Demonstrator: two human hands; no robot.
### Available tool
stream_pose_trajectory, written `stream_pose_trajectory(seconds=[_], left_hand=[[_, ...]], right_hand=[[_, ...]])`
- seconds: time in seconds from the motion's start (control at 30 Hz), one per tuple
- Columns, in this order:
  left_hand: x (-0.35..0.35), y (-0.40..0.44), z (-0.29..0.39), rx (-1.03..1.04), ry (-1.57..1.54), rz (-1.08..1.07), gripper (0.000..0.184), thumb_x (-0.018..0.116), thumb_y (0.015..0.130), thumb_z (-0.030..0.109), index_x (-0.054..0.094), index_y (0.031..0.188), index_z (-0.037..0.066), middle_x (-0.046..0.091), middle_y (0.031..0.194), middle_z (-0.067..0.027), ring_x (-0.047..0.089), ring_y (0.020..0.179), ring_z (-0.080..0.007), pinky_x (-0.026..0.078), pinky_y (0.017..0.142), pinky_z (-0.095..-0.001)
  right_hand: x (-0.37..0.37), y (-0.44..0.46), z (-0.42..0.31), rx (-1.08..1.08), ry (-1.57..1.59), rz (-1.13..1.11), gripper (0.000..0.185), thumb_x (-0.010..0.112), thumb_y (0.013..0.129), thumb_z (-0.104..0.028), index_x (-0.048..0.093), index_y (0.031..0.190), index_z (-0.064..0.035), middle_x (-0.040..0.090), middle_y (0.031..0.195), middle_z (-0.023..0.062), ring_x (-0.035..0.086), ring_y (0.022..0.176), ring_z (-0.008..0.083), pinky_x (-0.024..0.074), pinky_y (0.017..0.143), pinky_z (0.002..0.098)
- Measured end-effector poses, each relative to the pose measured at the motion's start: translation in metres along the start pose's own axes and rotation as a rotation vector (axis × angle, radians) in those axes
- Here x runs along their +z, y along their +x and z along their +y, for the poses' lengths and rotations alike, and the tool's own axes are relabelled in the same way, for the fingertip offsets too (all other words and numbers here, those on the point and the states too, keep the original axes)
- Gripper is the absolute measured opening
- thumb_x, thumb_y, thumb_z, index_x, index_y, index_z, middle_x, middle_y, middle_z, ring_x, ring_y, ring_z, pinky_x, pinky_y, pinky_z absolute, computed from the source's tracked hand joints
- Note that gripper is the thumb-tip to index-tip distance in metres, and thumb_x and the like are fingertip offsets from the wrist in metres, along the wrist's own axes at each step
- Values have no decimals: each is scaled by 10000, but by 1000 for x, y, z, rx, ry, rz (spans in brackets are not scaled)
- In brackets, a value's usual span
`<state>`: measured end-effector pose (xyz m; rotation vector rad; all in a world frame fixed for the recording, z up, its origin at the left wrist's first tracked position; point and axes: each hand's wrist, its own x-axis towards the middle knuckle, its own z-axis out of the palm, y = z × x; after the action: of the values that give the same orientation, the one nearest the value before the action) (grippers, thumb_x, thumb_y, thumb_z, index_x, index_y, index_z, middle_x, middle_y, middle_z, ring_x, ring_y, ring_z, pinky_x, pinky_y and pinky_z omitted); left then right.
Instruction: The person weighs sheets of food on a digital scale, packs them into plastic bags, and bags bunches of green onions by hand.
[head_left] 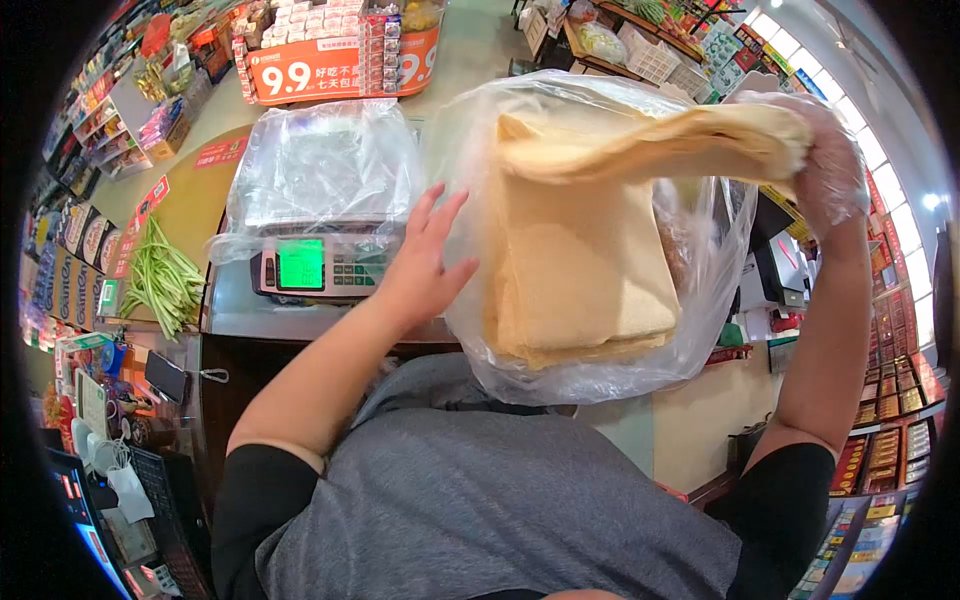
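Note:
My right hand [832, 165], in a clear plastic glove, is closed on one end of some thin, pale yellow tofu sheets [690, 143]. They stretch to the left above a folded stack of tofu sheets [590, 265]. The stack lies in a large clear plastic bag [545, 385], whose mouth is spread wide. My left hand [430, 258] is bare and open, fingers apart, at the bag's left side; whether it touches the plastic I cannot tell. Beside it stands a digital scale [330, 268] with a lit green display. A clear plastic bag [320, 170] covers the scale's pan.
Long green vegetable stalks [165, 275] lie at the counter's left. An orange price display [320, 75] holding small packs stands at the back. A phone [167, 378] and a keyboard [165, 500] are at lower left. Shelves of boxed goods [885, 450] line the right.

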<state>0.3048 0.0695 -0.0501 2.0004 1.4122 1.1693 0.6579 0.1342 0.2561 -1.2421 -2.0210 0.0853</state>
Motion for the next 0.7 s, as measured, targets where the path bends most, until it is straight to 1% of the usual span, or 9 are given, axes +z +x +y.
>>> stream_pose_trajectory(seconds=[0.1,0.2,0.3,0.33,0.4,0.47,0.57,0.63,0.7], left_hand=[[-7,33,-19,4,-101,8,827,708,822,149,302,1541,113,229,1581,-233,252,1460,-412,302,1176,-449],[0,60,-48,-64,-368,-54,832,691,832,150,281,1555,108,271,1577,-220,283,1462,-358,302,1178,-425],[22,70,-80,-153,-653,-215,826,658,856,108,244,1571,109,309,1578,-192,358,1428,-318,345,1151,-413],[27,63,-85,-153,-643,-263,817,632,872,67,225,1579,118,326,1579,-175,416,1395,-317,378,1129,-420],[12,38,-82,-11,-580,-219,798,621,885,64,225,1577,112,357,1564,-163,426,1390,-304,391,1117,-407],[-7,14,-81,48,-582,-200,760,611,897,65,250,1565,103,387,1544,-155,434,1384,-290,406,1101,-393],[-45,-30,-98,-15,-618,-274,656,602,912,69,346,1516,83,447,1492,-149,465,1351,-269,434,1068,-376],[-74,-59,-122,-54,-543,-445,565,598,918,63,439,1460,66,508,1435,-147,514,1301,-260,454,1045,-370],[-105,-87,-147,-124,-512,-649,454,597,925,51,540,1375,53,606,1318,-117,584,1197,-232,466,1026,-365]], right_hand=[[-47,-4,-18,-173,-308,176,293,636,942,-121,648,1218,-24,658,1184,67,612,1075,164,502,949,324],[-102,26,-50,-116,-250,276,318,645,919,-230,683,1155,-20,694,1141,89,647,1033,235,511,941,372],[-56,49,-159,-105,-265,352,428,757,864,-405,692,1138,-83,705,1135,138,680,970,333,580,849,423],[-53,69,-168,-712,-527,245,351,733,869,-339,705,1025,-27,715,1032,124,685,882,296,576,786,435],[-55,112,-152,-1097,-801,166,303,683,901,-281,695,1034,-9,714,1014,110,678,883,237,546,809,412],[-35,137,-135,-684,-711,206,339,670,921,-299,669,1161,-59,700,1084,94,658,953,206,519,869,368],[96,150,-173,-35,38,173,367,708,899,-329,660,1176,-93,688,1037,49,634,898,176,516,792,346],[162,185,-158,151,261,-80,290,662,940,-225,609,1166,-51,668,938,57,660,861,162,562,732,321],[250,169,-167,220,402,-67,268,653,937,-211,636,1149,-49,683,960,85,663,870,175,562,728,337]])
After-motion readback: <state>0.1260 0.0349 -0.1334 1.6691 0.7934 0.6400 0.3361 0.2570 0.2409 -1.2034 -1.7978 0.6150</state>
